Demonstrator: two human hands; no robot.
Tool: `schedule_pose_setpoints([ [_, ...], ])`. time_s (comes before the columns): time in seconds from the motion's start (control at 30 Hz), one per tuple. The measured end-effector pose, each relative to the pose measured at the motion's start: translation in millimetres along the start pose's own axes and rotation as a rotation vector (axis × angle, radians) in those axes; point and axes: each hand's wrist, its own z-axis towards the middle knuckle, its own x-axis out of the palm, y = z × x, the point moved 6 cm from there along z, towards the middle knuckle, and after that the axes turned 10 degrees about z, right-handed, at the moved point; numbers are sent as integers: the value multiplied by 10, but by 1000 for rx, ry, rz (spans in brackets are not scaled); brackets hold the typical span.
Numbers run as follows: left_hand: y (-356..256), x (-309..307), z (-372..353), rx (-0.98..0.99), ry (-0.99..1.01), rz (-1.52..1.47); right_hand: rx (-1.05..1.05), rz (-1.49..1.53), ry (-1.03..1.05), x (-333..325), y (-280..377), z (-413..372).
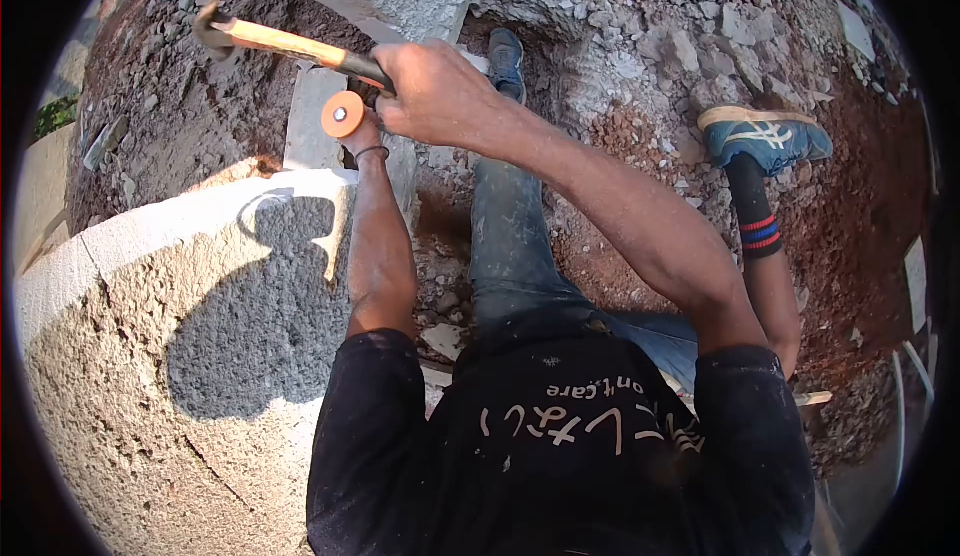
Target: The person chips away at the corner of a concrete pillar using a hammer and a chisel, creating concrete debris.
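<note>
The right grip (pixel 430 94) is wrapped around the black end of a hammer (pixel 290 46), its wooden handle reaching out to the left and its claw head raised above the dirt. Just below that, the left grip (pixel 367 138) sits behind an orange disc (pixel 335 128) with a metal button at its middle; the fingers are mostly hidden, so I cannot tell how they close. A dark band (pixel 372 151) circles the left wrist. Beside the left forearm lies a rough concrete slab (pixel 110 356), partly covered by a shadow. Farther out, one blue shoe (pixel 507 56) stands ahead among broken stones (pixel 690 51), and another blue shoe (pixel 765 141) rests off to the right, above a striped black sock (pixel 750 201).
</note>
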Motion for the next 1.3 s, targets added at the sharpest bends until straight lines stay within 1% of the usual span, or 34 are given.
schedule_pose_setpoints([
  [0.03,-106,-47,-148,169,-107,-84,-128,96,-84,-111,328,77],
  [0.07,-289,-121,-175,295,-192,-32,-247,149,-205,-230,626,191],
  [0.1,-247,-120,-150,292,-197,-31,-364,203,-324,-314,817,235],
  [0.13,-109,-104,-89,305,-239,31,-366,205,-319,-271,795,237],
  [0.2,216,-83,76,318,-279,93,-283,487,-336,-151,573,179],
  [0.23,562,-1,291,286,-158,169,-141,294,-202,90,179,137],
  [0.27,538,9,262,214,-119,113,2,99,-68,343,-403,43],
  [0.3,516,18,226,140,-85,59,132,-210,186,579,-953,-95],
  [0.37,334,-12,124,274,-138,241,239,-277,186,650,-1184,-254],
  [0.4,463,29,280,188,-137,227,222,-278,208,582,-1066,-184],
  [0.43,715,35,282,87,-107,230,175,-240,212,441,-765,-161],
  [0.47,636,43,269,34,-49,309,120,-218,193,230,-472,-68],
  [0.5,455,91,308,45,-62,292,-6,-136,110,58,-166,67],
  [0.53,316,56,150,141,-125,207,-111,-38,34,-22,137,111],
  [0.57,148,5,10,239,-191,119,-185,-6,-72,-137,446,197],
  [0.6,-91,-73,-116,364,-277,125,-258,26,-180,-205,667,245],
  [0.63,-51,-73,-73,366,-278,123,-261,25,-180,-147,711,262],
  [0.7,210,-67,37,224,-160,186,-398,417,-351,-184,760,198],
  [0.73,348,-53,102,156,-100,216,-278,572,-282,31,403,134],
  [0.8,490,36,175,27,20,268,102,-49,-22,414,-642,-143],
  [0.83,465,12,60,-30,-57,50,117,-322,224,673,-1237,-337],
  [0.9,223,29,57,455,-261,516,233,-393,228,495,-1153,-467],
  [0.93,204,-7,45,326,-212,372,218,-394,251,456,-1033,-374],
  [0.97,568,76,204,153,-97,469,167,-264,181,400,-797,-376],
  [1.0,599,95,252,143,-67,409,77,-164,88,208,-535,-185],
  [1.07,484,53,146,208,-104,318,-100,120,-63,-95,200,-28],
  [1.1,397,50,111,242,-132,274,-233,134,-213,-165,460,60],
  [1.13,348,17,54,263,-159,234,-277,221,-272,-262,667,108],
  [1.17,285,24,37,278,-171,208,-277,226,-269,-172,631,126],
  [1.23,332,-10,5,265,-180,143,-295,630,-413,13,307,12],
  [1.27,394,42,77,223,-138,155,-121,404,-291,217,-157,-112],
  [1.3,488,63,133,177,-99,172,131,-8,-46,454,-747,-257],
])
